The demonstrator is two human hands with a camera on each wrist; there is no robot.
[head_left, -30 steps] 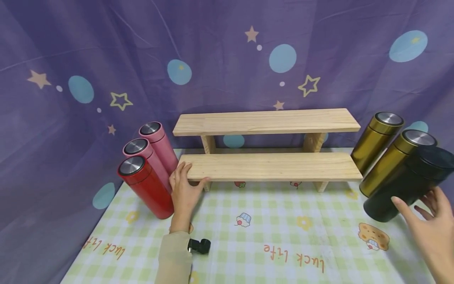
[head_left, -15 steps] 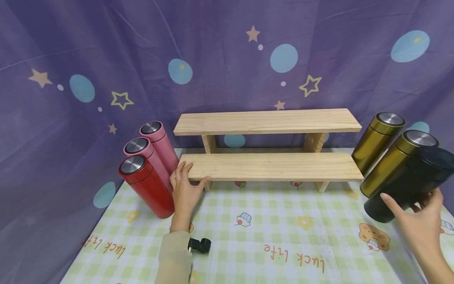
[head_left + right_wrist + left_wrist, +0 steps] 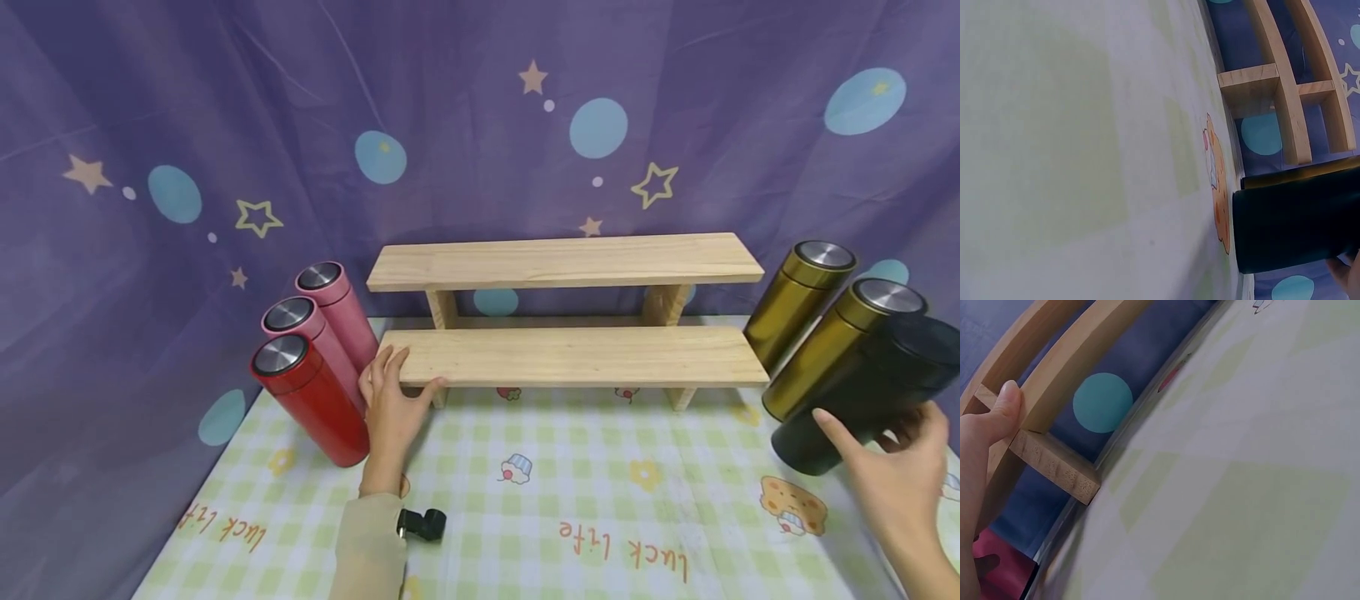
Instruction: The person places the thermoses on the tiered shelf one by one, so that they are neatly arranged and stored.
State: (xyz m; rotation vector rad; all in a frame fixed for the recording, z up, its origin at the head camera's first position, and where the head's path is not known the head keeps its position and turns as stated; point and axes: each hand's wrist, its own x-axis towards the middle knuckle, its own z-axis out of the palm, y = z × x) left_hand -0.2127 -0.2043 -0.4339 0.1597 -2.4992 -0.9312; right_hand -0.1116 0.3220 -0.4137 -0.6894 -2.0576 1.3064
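My left hand (image 3: 392,408) grips the left end of the lower board of a two-tier wooden shelf (image 3: 577,357), with the fingers over the top and the thumb at the front edge; the left wrist view shows that thumb (image 3: 1007,403) against the wood. At the far right, my right hand (image 3: 900,471) holds a black thermos bottle (image 3: 862,400) that stands on the cloth, thumb on its near side and other fingers partly hidden behind it. In the right wrist view the bottle (image 3: 1297,219) covers most of a gold one.
Left of the shelf stand a red thermos (image 3: 311,400) and two pink ones (image 3: 348,304), close to my left hand. Two gold thermoses (image 3: 795,287) stand right of the shelf, behind the black one. A checked cloth (image 3: 562,467) covers the table; a purple curtain (image 3: 480,167) hangs behind.
My right hand has shifted slightly left and its thumb has come further across the black thermos. The left hand stays on the shelf, and the bottles stand as before.
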